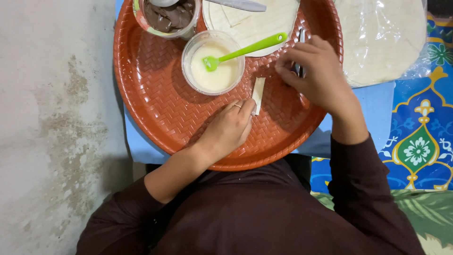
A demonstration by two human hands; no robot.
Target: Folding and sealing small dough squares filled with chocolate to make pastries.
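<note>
Head view, looking straight down. A round orange-red woven-pattern tray sits in front of the person.

Left hand: resting on the tray, fingers curled, fingertips touching the lower end of a small folded strip of pale dough. A ring shows on one finger. The strip lies near the tray's middle, just right of the bowl.

Right hand: fingers pinched together around a thin metal utensil, only partly seen; its kind cannot be told. The hand hovers just right of the strip, not touching it.

A clear plastic bowl of creamy white liquid holds a green silicone brush, its handle leaning over the rim. Behind it, a tub of brown chocolate-like spread. Flat pale dough sheets lie at the tray's far edge. A plastic-wrapped stack of flatbreads sits off the tray to the right, on a blue patterned cloth.
</note>
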